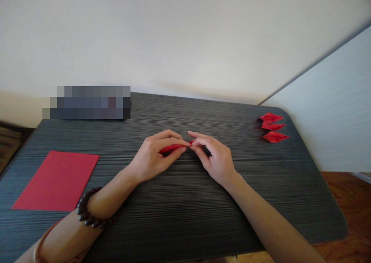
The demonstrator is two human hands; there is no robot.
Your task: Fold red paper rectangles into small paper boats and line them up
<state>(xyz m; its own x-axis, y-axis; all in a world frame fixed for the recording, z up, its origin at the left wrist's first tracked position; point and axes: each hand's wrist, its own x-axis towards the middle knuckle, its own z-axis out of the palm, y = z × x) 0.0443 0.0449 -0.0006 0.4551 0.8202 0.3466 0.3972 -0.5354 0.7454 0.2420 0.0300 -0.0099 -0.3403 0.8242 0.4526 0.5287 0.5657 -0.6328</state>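
A narrow piece of folded red paper [171,148] is held between my two hands, just above the middle of the dark table. My left hand [156,151] grips its long body, thumb below and fingers above. At the paper's right tip, my right hand [213,155] pinches with thumb and index finger, while another finger stretches out past it. My fingers hide much of the paper, so its full shape cannot be made out.
A square red sheet or stack of paper [58,182] lies at the left. Three folded red paper pieces [275,136] stand in a row at the far right. A blurred-out object [92,104] sits at the back left, near the wall [185,43]. The dark grained table [179,216] has rounded corners.
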